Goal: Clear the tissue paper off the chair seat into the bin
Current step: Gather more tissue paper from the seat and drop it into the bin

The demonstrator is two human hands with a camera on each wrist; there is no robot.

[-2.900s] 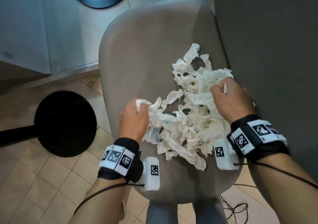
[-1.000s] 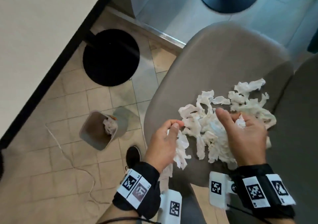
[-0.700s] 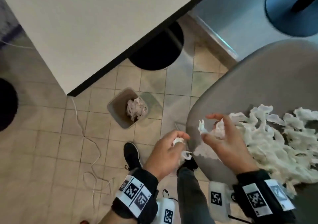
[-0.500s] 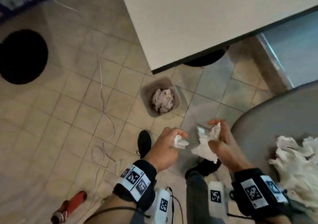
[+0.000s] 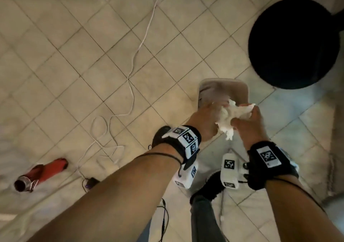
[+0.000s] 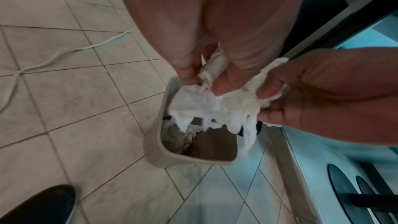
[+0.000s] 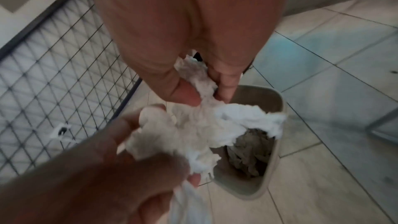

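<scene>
A white cable [image 5: 134, 59] snakes across the floor from 12 o'clock down to 9 o'clock of your hands. A red tool [image 5: 40, 174] lies at 8 o'clock, well apart from the bin [image 5: 204, 87]. A round black base [image 5: 294, 42] sits at 1 o'clock, near the bin's far corner. Your black shoe [image 5: 208, 187] shows at 6 o'clock, between your wrists. Nothing stands between your hands and the bin's open top.

The floor [image 5: 74, 65] is pale square tile with dark grout; the right wrist view shows a wire grid panel [image 7: 53, 74] at 9 o'clock.

Your left hand [image 5: 202, 122] and right hand [image 5: 249, 126] sit side by side above the bin's near edge. Both grip the same wad of tissue [image 5: 230, 115], fingers and thumbs curled and pinching it from either side. Loose shreds hang below your fingers, over the bin mouth. More crumpled tissue lies inside the bin.
</scene>
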